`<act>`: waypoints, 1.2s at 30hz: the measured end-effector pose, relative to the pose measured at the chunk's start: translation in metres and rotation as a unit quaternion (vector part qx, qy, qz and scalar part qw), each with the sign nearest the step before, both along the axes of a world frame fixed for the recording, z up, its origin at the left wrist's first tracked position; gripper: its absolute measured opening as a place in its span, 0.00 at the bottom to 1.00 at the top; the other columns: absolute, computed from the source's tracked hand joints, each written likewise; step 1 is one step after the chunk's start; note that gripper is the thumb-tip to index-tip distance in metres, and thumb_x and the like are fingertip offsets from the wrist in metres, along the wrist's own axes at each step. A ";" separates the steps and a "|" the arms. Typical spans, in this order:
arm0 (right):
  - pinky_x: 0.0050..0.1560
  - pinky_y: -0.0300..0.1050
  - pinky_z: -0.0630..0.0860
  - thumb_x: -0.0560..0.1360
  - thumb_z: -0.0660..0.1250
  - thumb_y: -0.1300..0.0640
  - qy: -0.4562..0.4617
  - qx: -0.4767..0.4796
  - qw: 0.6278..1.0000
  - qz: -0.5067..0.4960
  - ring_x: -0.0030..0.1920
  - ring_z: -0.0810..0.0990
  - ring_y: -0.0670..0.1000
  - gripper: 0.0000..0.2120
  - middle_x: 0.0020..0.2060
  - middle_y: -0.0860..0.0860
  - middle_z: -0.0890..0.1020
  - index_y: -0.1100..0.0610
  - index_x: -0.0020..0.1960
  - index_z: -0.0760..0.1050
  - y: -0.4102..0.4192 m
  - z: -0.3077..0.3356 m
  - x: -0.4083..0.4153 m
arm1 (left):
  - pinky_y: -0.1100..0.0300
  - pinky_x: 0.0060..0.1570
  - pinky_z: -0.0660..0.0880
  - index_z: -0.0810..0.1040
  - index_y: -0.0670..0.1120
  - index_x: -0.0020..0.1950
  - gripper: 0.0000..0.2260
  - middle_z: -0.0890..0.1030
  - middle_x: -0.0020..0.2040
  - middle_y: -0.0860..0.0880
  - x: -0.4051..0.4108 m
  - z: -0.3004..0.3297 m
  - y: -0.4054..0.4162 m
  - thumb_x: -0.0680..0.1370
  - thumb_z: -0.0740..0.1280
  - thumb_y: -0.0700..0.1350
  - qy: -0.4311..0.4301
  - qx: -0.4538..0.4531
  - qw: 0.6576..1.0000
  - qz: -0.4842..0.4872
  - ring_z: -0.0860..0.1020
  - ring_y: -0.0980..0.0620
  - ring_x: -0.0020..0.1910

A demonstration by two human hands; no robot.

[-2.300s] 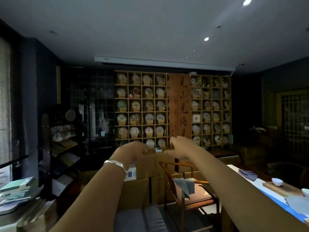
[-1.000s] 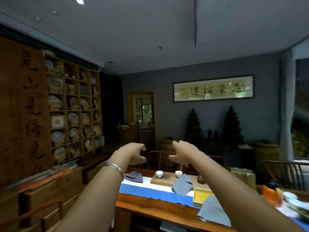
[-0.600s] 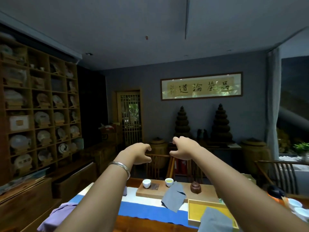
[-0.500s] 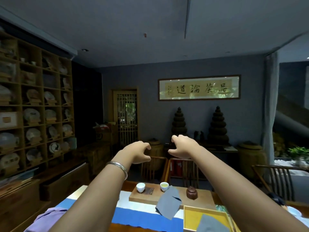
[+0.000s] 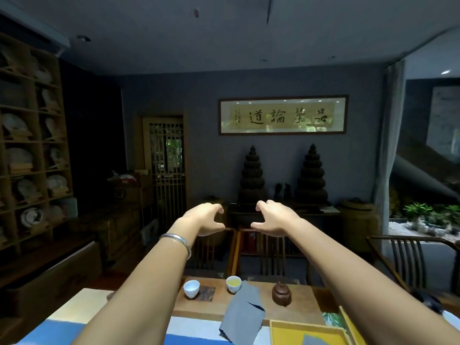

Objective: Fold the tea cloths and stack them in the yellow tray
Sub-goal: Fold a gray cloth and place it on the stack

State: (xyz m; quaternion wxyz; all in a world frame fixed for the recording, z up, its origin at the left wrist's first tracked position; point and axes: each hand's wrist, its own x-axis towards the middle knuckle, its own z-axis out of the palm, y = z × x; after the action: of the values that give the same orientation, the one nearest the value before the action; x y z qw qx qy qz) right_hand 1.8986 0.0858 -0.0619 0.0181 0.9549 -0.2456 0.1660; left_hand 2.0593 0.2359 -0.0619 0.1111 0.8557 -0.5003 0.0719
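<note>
Both my arms stretch straight out in front of me, well above the table. My left hand (image 5: 205, 219), with a silver bangle on its wrist, and my right hand (image 5: 272, 217) are empty, fingers curled and apart, facing each other. Far below them a grey tea cloth (image 5: 242, 317) lies loosely across the wooden tea board and the blue runner. The yellow tray (image 5: 278, 328) sits at the bottom right edge with another grey cloth (image 5: 315, 340) in it, mostly cut off.
On the wooden tea board (image 5: 214, 306) stand a white cup (image 5: 191, 288), a cup of tea (image 5: 234, 284) and a small brown teapot (image 5: 281, 293). Wooden chairs (image 5: 261, 250) stand behind the table. Shelving (image 5: 27, 155) fills the left wall.
The view has swung right from the shelves to the tea table and now sits steadier. My hands stay raised and empty, slightly further apart.
</note>
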 end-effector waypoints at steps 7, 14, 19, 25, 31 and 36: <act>0.54 0.50 0.76 0.71 0.64 0.37 0.014 0.013 0.999 -0.031 0.59 0.75 0.56 0.32 0.62 0.55 0.74 0.54 0.68 0.66 -0.074 -0.015 0.084 | 0.51 0.62 0.73 0.68 0.50 0.70 0.24 0.73 0.66 0.47 0.089 -0.031 -0.083 0.75 0.65 0.55 0.007 0.021 0.999 -0.039 0.73 0.48 0.64; 0.55 0.50 0.73 0.72 0.63 0.36 -0.030 0.022 0.998 -0.051 0.60 0.75 0.56 0.31 0.62 0.55 0.75 0.54 0.67 0.67 -0.148 -0.009 0.179 | 0.51 0.63 0.72 0.68 0.50 0.70 0.24 0.74 0.65 0.47 0.191 -0.036 -0.165 0.75 0.65 0.54 0.017 0.017 0.997 -0.079 0.73 0.47 0.64; 0.53 0.50 0.73 0.72 0.61 0.34 -0.024 0.058 0.998 -0.033 0.59 0.76 0.56 0.31 0.60 0.55 0.76 0.54 0.66 0.67 -0.176 -0.067 0.216 | 0.49 0.63 0.72 0.68 0.49 0.71 0.24 0.75 0.64 0.46 0.231 -0.080 -0.206 0.76 0.65 0.53 0.040 0.058 0.990 -0.125 0.74 0.46 0.63; 0.53 0.52 0.75 0.72 0.62 0.35 0.030 0.113 0.992 -0.048 0.56 0.77 0.57 0.29 0.58 0.56 0.77 0.54 0.64 0.69 -0.214 -0.153 0.231 | 0.49 0.60 0.73 0.67 0.49 0.70 0.23 0.75 0.64 0.45 0.254 -0.156 -0.243 0.76 0.65 0.52 0.071 0.076 0.982 -0.156 0.75 0.45 0.62; 0.47 0.49 0.71 0.73 0.64 0.40 0.106 0.182 0.975 -0.066 0.56 0.76 0.59 0.25 0.55 0.57 0.76 0.56 0.61 0.68 -0.240 -0.265 0.235 | 0.48 0.58 0.73 0.69 0.48 0.68 0.21 0.75 0.61 0.44 0.263 -0.269 -0.262 0.76 0.64 0.51 0.113 0.168 0.966 -0.160 0.75 0.42 0.60; 0.53 0.52 0.75 0.73 0.64 0.43 0.174 0.220 0.958 -0.061 0.57 0.76 0.61 0.26 0.57 0.59 0.76 0.58 0.64 0.68 -0.246 -0.356 0.234 | 0.50 0.52 0.75 0.70 0.45 0.65 0.18 0.75 0.62 0.42 0.251 -0.364 -0.261 0.76 0.63 0.49 0.150 0.233 0.946 -0.169 0.75 0.40 0.59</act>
State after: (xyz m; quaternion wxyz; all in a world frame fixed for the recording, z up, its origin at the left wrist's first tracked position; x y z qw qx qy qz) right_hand 2.1324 -0.1599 -0.4178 -0.1397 0.9328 -0.3264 -0.0624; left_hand 2.3099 -0.0247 -0.4264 -0.0074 0.7613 -0.6181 -0.1958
